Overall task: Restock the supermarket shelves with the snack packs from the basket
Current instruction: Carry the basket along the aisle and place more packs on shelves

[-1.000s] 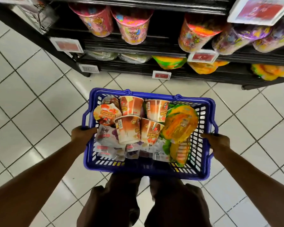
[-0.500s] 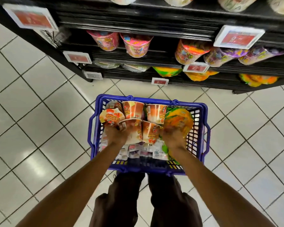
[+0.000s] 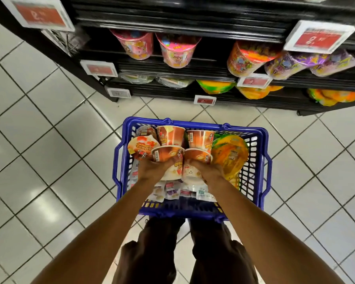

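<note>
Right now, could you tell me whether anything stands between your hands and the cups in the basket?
Nothing visible does: the left hand grips the left cup, the right hand the right cup, both on top in the basket.

Tally around the blue basket (image 3: 195, 124)
Inside: four orange cups (image 3: 170, 135), one green-orange bag (image 3: 230, 154). Beyond it: two pink tubs (image 3: 135, 45), six price tags (image 3: 99, 68).
</note>
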The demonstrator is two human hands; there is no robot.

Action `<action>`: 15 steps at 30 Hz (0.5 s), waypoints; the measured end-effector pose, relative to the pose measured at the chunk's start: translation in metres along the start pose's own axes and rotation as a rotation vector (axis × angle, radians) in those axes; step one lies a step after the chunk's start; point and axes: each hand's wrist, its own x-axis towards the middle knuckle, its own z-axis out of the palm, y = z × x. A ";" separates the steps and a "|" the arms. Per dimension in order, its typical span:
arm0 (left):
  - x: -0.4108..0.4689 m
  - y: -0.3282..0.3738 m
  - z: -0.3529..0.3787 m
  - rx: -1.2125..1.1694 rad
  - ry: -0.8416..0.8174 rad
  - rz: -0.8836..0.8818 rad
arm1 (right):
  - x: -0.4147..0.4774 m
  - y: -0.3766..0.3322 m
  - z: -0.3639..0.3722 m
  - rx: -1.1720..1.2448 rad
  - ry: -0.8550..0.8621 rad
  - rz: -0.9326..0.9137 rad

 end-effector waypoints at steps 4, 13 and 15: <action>-0.040 0.014 -0.036 -0.236 -0.216 -0.031 | -0.048 -0.002 -0.025 0.273 -0.101 -0.088; -0.201 0.125 -0.116 -0.634 -0.532 0.044 | -0.248 -0.065 -0.100 0.486 -0.210 -0.400; -0.244 0.159 -0.140 -0.670 -0.567 0.149 | -0.299 -0.083 -0.119 0.516 -0.190 -0.458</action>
